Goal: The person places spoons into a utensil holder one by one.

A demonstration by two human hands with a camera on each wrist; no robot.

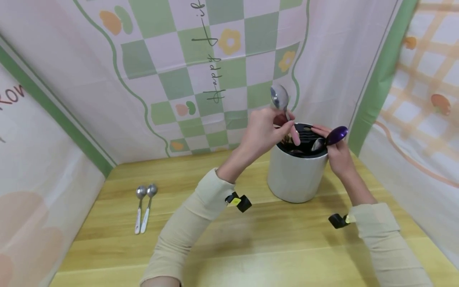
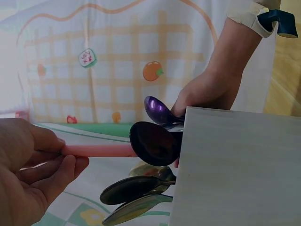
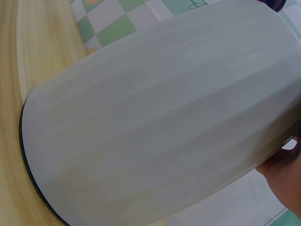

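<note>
In my left hand (image 1: 263, 129) I pinch a metal spoon (image 1: 279, 96) near the join of its neck and pink handle (image 2: 101, 150). Its bowl points up, and the handle slants down over the mouth of a white utensil holder (image 1: 297, 179). My right hand (image 1: 338, 157) grips the holder's side at the rim, its fingers partly hidden. Beside that hand a purple ladle-like utensil (image 1: 337, 135) leans out over the edge. A black ladle (image 2: 154, 143) and several metal spoons (image 2: 134, 189) stick out of the holder in the left wrist view.
Two spoons (image 1: 140, 192) with pale handles lie side by side on the left of the wooden table (image 1: 229, 247). A patterned cloth (image 1: 201, 79) hangs behind the table, with more cloth at both sides.
</note>
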